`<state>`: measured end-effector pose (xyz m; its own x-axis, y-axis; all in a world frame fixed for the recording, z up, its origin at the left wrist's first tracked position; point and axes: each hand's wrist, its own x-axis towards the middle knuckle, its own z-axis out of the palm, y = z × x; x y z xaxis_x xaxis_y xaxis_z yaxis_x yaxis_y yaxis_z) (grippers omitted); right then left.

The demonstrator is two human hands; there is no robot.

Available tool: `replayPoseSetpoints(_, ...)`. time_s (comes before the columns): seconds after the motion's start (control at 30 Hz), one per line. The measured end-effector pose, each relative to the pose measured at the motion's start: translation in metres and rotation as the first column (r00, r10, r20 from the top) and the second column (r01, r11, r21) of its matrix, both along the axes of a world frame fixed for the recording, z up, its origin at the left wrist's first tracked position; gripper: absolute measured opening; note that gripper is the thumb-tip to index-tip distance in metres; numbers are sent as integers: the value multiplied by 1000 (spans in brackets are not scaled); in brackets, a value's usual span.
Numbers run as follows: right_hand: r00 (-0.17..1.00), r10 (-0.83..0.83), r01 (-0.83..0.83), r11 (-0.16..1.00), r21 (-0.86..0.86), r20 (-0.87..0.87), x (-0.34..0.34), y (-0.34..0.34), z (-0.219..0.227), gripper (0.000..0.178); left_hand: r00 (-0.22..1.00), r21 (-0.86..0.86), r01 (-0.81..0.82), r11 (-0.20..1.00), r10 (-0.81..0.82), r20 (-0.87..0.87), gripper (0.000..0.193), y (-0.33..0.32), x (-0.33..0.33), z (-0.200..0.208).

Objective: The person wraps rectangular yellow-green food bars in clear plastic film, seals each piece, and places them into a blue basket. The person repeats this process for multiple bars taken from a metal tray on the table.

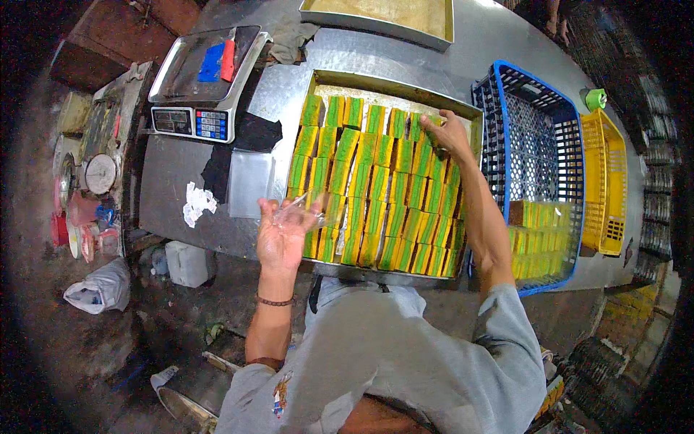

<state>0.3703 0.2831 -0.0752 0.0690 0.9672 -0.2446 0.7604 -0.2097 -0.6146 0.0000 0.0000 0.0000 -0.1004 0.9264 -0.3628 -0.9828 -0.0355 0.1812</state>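
Note:
A metal tray (394, 84) in front of me holds rows of layered green and yellow cake slices (376, 181), with dark brown sides on some. Near the tray's left edge, my left hand (280, 235) is turned palm up, its fingers closed on a clear plastic bag (309, 210). My right hand (450, 135) reaches over the tray's far right part. Its thumb and fingers are bent around a slice in the far row, partly hidden by the hand.
Right of the tray stands a blue plastic crate (504, 130) with bagged slices (538, 239) in its near end; a yellow crate (603, 181) lies beyond it. At left are a digital scale (191, 94), a stack of clear bags (251, 184) and white paper scraps (196, 204). Another tray (376, 20) sits behind.

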Motion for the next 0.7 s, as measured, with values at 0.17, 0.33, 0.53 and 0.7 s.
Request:
replayPoseSetpoints(0.17,996,44,-57,986,-156,-82,11,18,11,97,998,-18,-38,999,37,-44,30,-1,-5,8)
replayPoseSetpoints(0.33,983,-49,-3,959,-284,-177,11,13,24,87,995,-101,-55,993,46,-90,32,-8,-7,18)
replayPoseSetpoints(0.53,906,-208,170,977,-133,-369,31,15,43,63,995,-83,-30,996,21,-101,32,-6,-19,24)
replayPoseSetpoints(0.7,934,316,-235,893,385,-164,9,-49,96,64,996,-61,-18,998,12,-86,33,-9,-29,21)
